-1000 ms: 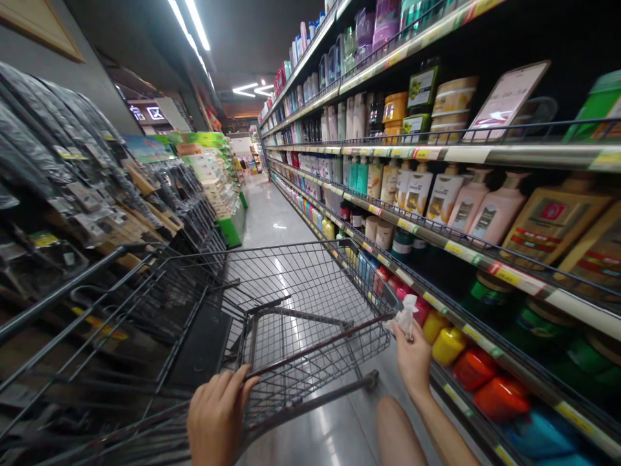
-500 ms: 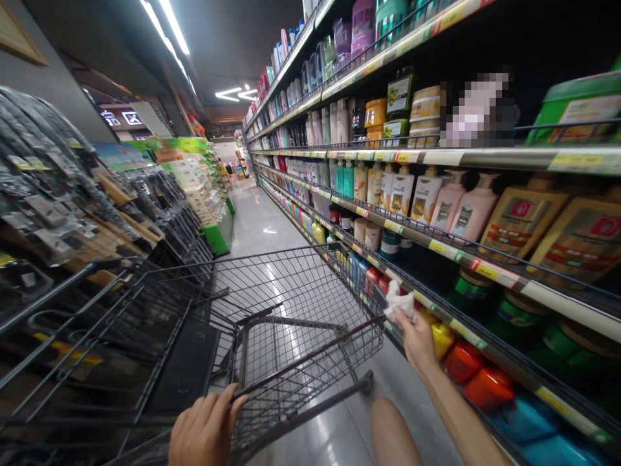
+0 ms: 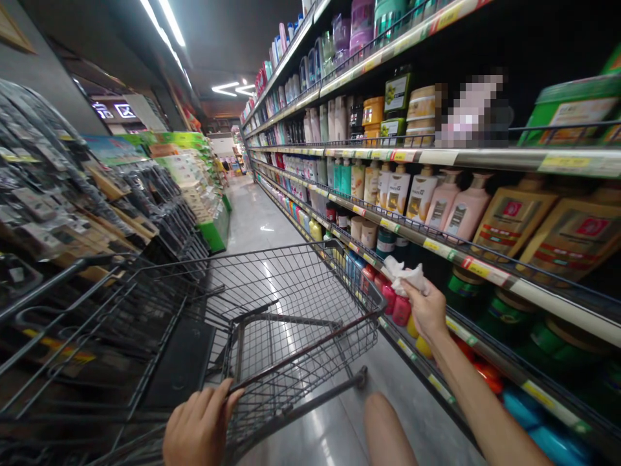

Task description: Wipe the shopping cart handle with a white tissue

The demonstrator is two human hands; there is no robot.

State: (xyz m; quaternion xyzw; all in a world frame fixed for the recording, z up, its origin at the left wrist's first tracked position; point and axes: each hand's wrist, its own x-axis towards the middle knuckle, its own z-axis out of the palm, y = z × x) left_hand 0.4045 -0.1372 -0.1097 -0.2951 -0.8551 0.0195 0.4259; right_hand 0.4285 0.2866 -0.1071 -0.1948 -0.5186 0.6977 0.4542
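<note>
A wire shopping cart (image 3: 291, 349) stands before me, and its basket holds nothing that I can see. At the lower left, my left hand (image 3: 198, 421) is closed round the near rim of the cart. My right hand (image 3: 427, 307) pinches a crumpled white tissue (image 3: 405, 275), held up beside the lower shelf edge, just right of the cart's corner. Behind and below the tissue are pink bottles (image 3: 401, 309) on the bottom shelf.
Tall shelves (image 3: 524, 268) with bottles and jars run along the right side. On the left hang packaged goods (image 3: 53, 175), with a green display stand (image 3: 213, 234) farther on. Grey floor (image 3: 252, 213) stretches down the aisle. My knee (image 3: 385, 427) shows below.
My right hand has moved up and slightly right with the tissue, away from the cart's corner. My left hand still grips the cart. The view has shifted slightly.
</note>
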